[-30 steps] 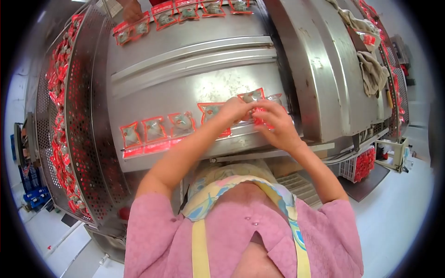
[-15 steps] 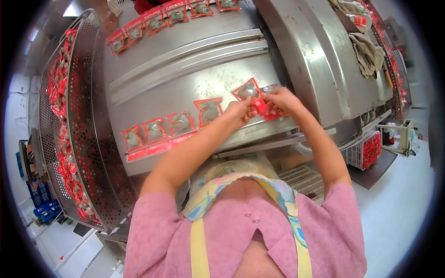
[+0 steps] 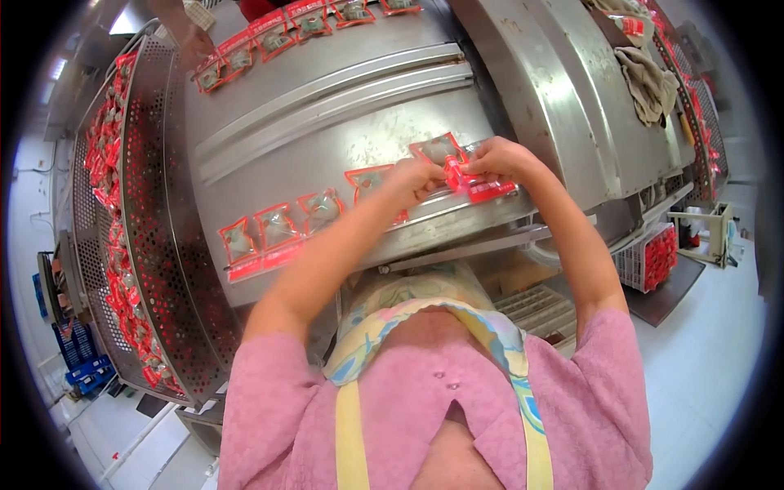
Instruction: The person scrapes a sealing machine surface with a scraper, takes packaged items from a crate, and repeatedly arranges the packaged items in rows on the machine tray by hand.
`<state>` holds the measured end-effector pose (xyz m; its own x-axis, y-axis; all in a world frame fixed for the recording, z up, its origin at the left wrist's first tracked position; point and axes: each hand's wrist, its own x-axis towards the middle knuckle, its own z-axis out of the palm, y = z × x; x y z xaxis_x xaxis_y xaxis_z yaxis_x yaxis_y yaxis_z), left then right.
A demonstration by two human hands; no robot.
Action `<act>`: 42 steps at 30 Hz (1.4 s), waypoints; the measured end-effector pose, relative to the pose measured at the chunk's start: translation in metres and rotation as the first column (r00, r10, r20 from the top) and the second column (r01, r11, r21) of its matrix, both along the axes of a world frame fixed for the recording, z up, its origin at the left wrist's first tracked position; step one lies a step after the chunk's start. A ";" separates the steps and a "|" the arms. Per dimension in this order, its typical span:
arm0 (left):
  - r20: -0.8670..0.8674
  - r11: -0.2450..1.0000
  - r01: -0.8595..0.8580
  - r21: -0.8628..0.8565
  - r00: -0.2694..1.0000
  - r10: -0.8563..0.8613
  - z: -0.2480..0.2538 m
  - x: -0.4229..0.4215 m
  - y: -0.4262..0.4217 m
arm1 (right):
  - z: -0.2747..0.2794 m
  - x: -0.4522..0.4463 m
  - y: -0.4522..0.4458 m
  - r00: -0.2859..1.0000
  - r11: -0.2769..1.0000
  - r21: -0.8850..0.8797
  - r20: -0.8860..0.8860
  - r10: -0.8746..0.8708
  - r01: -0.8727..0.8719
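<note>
A clear plastic packet (image 3: 441, 150) with red edging and a greyish lump inside lies at the right end of the near row, on the steel surface. Beside it, the red end of a packet (image 3: 482, 189) sits under my fingers. My left hand (image 3: 415, 180) is closed, its fingertips pinching red film. Thumb and fingers of my right hand (image 3: 495, 160) pinch the same red film from the right. Which packet the film belongs to is partly hidden by my hands. My left forearm covers part of another red-edged packet (image 3: 367, 177).
Packets (image 3: 278, 226) line the near edge, and a far row (image 3: 313, 26) runs along the back. Metal bars (image 3: 335, 102) cross between them. At left stands a perforated bin (image 3: 163, 204) beside heaped red packets. Another person's hand (image 3: 194, 45) is at far left; a steel cover (image 3: 563, 90) rises right.
My left hand has shifted slightly left and up, and my right hand slightly up. The red film is turned and spread further right. Another person's hand has come to the far row.
</note>
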<state>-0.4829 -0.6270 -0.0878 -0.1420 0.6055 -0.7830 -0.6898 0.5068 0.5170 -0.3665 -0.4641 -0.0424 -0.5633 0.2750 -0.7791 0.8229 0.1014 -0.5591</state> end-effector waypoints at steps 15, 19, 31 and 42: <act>-0.797 0.740 0.295 -0.604 -0.215 -0.565 0.005 0.006 -0.032 | -0.033 0.006 -0.065 0.954 0.648 0.754 -0.102 0.281 -0.110; -0.823 0.763 0.315 -0.565 -0.143 -0.550 0.010 0.003 -0.032 | -0.034 0.004 -0.064 0.943 0.598 0.778 -0.024 0.333 -0.191; -0.865 0.819 0.340 -0.463 0.029 -0.501 0.009 -0.003 -0.040 | -0.013 -0.023 -0.043 0.913 0.739 0.539 0.183 0.366 -0.404; -0.827 0.813 0.308 -0.495 0.121 -0.549 0.030 0.004 -0.036 | 0.002 -0.013 -0.051 0.927 0.689 0.632 0.142 0.346 -0.354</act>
<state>-0.4786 -0.6635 -0.0577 -0.5696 0.7227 -0.3915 0.5608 0.6900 0.4577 -0.3790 -0.5151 -0.0404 -0.7141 0.4907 -0.4993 0.6596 0.7106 -0.2450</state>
